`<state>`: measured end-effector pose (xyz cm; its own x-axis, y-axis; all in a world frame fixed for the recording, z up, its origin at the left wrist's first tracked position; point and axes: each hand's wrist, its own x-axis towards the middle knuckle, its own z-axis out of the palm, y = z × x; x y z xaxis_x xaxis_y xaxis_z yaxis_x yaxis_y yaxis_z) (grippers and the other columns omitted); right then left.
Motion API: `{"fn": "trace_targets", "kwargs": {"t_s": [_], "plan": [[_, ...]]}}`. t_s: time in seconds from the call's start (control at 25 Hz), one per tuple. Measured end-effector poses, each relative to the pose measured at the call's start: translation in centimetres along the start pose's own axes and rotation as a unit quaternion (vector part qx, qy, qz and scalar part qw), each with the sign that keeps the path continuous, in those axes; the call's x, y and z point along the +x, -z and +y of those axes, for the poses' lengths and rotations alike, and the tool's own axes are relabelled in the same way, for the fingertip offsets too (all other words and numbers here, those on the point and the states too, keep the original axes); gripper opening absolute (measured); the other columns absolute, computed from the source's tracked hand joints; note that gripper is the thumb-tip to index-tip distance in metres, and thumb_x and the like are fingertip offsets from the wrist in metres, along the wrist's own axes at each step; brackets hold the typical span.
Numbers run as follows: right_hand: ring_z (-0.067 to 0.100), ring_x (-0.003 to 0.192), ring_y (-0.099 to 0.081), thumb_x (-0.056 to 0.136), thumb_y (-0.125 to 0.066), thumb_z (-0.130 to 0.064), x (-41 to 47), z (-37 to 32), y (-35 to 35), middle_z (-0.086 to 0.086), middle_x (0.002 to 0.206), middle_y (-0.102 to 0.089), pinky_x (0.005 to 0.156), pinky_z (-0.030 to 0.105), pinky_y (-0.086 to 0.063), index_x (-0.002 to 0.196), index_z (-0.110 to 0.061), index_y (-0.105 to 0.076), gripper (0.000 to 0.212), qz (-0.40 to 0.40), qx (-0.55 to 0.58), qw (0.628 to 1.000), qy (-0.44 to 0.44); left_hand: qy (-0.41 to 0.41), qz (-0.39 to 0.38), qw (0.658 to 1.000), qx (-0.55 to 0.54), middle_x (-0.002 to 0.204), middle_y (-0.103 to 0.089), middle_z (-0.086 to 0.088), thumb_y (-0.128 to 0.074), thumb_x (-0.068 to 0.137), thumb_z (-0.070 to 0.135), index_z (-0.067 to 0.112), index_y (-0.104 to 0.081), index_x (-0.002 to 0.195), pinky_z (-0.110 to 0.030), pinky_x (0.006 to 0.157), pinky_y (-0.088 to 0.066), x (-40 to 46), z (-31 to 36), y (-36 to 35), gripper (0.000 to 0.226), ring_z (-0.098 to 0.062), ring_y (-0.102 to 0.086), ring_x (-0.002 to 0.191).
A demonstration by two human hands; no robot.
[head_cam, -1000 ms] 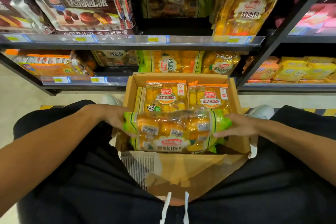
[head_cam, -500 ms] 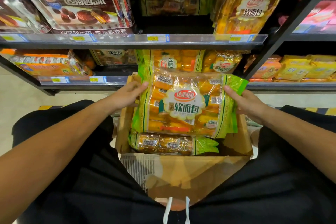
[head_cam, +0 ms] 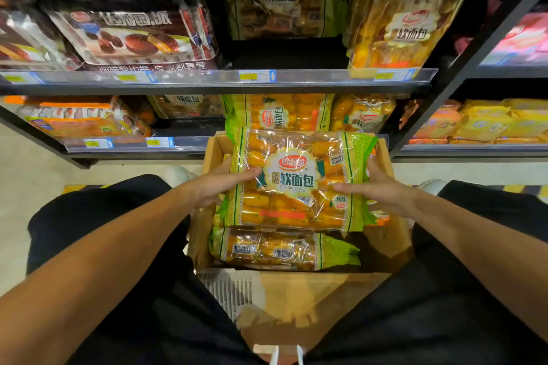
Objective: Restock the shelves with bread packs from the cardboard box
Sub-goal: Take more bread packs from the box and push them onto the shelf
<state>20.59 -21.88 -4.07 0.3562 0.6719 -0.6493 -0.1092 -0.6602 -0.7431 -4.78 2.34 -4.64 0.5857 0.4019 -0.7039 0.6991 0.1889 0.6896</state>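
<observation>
Dark store shelves (head_cam: 219, 83) stand in front of you, already carrying matching green-edged bread packs on the lower tier, with a dark open gap in the middle of the tier above. You hold one bread pack (head_cam: 296, 181) face-up over the cardboard box (head_cam: 394, 246), which sits on the floor between your knees. Your left hand (head_cam: 216, 184) grips the pack's left edge, thumb lying across the front film, and your right hand (head_cam: 376, 187) clasps the right edge the same way. A second pack (head_cam: 275, 249) lies in the box below, not touching your hands.

Keep both grips out at the sealed edges so you don't crush the soft rolls inside. Carry the pack level, label facing you, and pick the slot beside its own kind; the lower tier looks full at the front, so the gap above is probably the better place. Lift clear of the price rail (head_cam: 267, 76), then slide it in bottom edge first.
</observation>
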Motion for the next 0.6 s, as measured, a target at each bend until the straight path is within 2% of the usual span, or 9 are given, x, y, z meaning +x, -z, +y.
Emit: {"fn": "trace_targets", "kwargs": {"t_s": [0.12, 0.16, 0.24, 0.28, 0.32, 0.4, 0.48, 0.52, 0.6], "plan": [[0.021, 0.128, -0.052, 0.037, -0.1, -0.049, 0.9, -0.5, -0.4, -0.011, 0.135, -0.058, 0.105, 0.063, -0.041, 0.146, -0.038, -0.031, 0.129, 0.054, -0.018, 0.998, 0.016, 0.0, 0.0, 1.0, 0.03, 0.131, -0.064, 0.009, -0.089, 0.068, 0.039, 0.047, -0.031, 0.144, -0.062, 0.103, -0.043, 0.2, -0.1, 0.6, 0.096, -0.025, -0.058, 0.124], [0.021, 0.127, -0.053, 0.041, -0.101, -0.044, 1.2, -0.8, -0.3, -0.01, 0.132, -0.06, 0.104, 0.061, -0.043, 0.143, -0.035, -0.037, 0.121, 0.075, -0.008, 0.997, 0.023, -0.011, 0.016, 0.999, 0.032, 0.125, -0.068, 0.008, -0.09, 0.068, 0.033, 0.045, -0.034, 0.144, -0.06, 0.102, -0.045, 0.3, -0.2, 0.9, 0.095, -0.024, -0.061, 0.12], [0.021, 0.123, -0.054, 0.055, -0.098, -0.033, 0.9, -1.9, -0.5, -0.007, 0.128, -0.062, 0.101, 0.055, -0.045, 0.135, -0.03, -0.047, 0.095, 0.094, 0.016, 0.995, 0.033, -0.043, 0.05, 0.998, 0.012, 0.12, -0.071, 0.007, -0.094, 0.06, 0.034, 0.039, -0.036, 0.145, -0.056, 0.102, -0.047, 0.1, -0.2, 1.3, 0.103, -0.021, -0.065, 0.115], [0.021, 0.123, -0.055, 0.053, -0.098, -0.037, 1.0, -2.3, -0.4, -0.007, 0.128, -0.063, 0.099, 0.051, -0.046, 0.132, -0.029, -0.05, 0.093, 0.102, 0.02, 0.994, 0.039, -0.065, 0.064, 0.996, -0.003, 0.12, -0.071, 0.006, -0.096, 0.056, 0.036, 0.035, -0.038, 0.145, -0.054, 0.102, -0.048, -0.1, 0.0, 1.3, 0.106, -0.02, -0.067, 0.113], [0.022, 0.122, -0.057, 0.046, -0.099, -0.046, 1.1, -2.5, -0.2, -0.006, 0.128, -0.064, 0.1, 0.05, -0.047, 0.132, -0.029, -0.051, 0.1, 0.123, 0.019, 0.991, 0.041, -0.086, 0.082, 0.993, -0.01, 0.12, -0.071, 0.005, -0.095, 0.057, 0.035, 0.031, -0.041, 0.144, -0.052, 0.103, -0.049, -0.2, 0.2, 1.4, 0.102, -0.019, -0.067, 0.112], [0.023, 0.122, -0.059, 0.032, -0.098, -0.059, 1.6, -2.7, 0.2, -0.004, 0.132, -0.064, 0.103, 0.05, -0.048, 0.137, -0.027, -0.053, 0.119, 0.154, 0.02, 0.987, 0.049, -0.124, 0.124, 0.984, -0.019, 0.12, -0.071, 0.004, -0.091, 0.068, 0.025, 0.024, -0.05, 0.134, -0.05, 0.104, -0.049, -0.7, 1.2, 1.6, 0.078, -0.018, -0.068, 0.11], [0.023, 0.125, -0.059, 0.031, -0.098, -0.06, 2.2, -3.3, 1.0, -0.002, 0.138, -0.061, 0.105, 0.05, -0.048, 0.142, -0.026, -0.051, 0.126, 0.163, 0.034, 0.983, 0.071, -0.158, 0.177, 0.971, -0.019, 0.117, -0.071, 0.003, -0.086, 0.076, 0.017, 0.023, -0.056, 0.127, -0.046, 0.103, -0.049, -1.2, 2.5, 2.0, 0.059, -0.013, -0.066, 0.106], [0.021, 0.123, -0.061, 0.037, -0.099, -0.055, 1.6, -4.6, 0.9, -0.003, 0.137, -0.062, 0.104, 0.049, -0.049, 0.142, -0.025, -0.052, 0.119, 0.16, 0.052, 0.982, 0.084, -0.184, 0.207, 0.961, -0.013, 0.116, -0.07, 0.003, -0.084, 0.078, 0.015, 0.02, -0.057, 0.127, -0.043, 0.102, -0.049, -1.5, 3.2, 2.3, 0.057, -0.01, -0.064, 0.104], [0.014, 0.108, -0.069, 0.057, -0.097, -0.03, 0.0, -7.3, 1.0, -0.004, 0.12, -0.072, 0.091, 0.037, -0.055, 0.13, -0.021, -0.063, 0.081, 0.156, 0.071, 0.978, 0.118, -0.254, 0.26, 0.932, -0.004, 0.108, -0.067, 0.008, -0.083, 0.078, 0.009, 0.016, -0.056, 0.126, -0.029, 0.099, -0.049, -2.1, 4.3, 2.6, 0.056, 0.002, -0.061, 0.1]]}}
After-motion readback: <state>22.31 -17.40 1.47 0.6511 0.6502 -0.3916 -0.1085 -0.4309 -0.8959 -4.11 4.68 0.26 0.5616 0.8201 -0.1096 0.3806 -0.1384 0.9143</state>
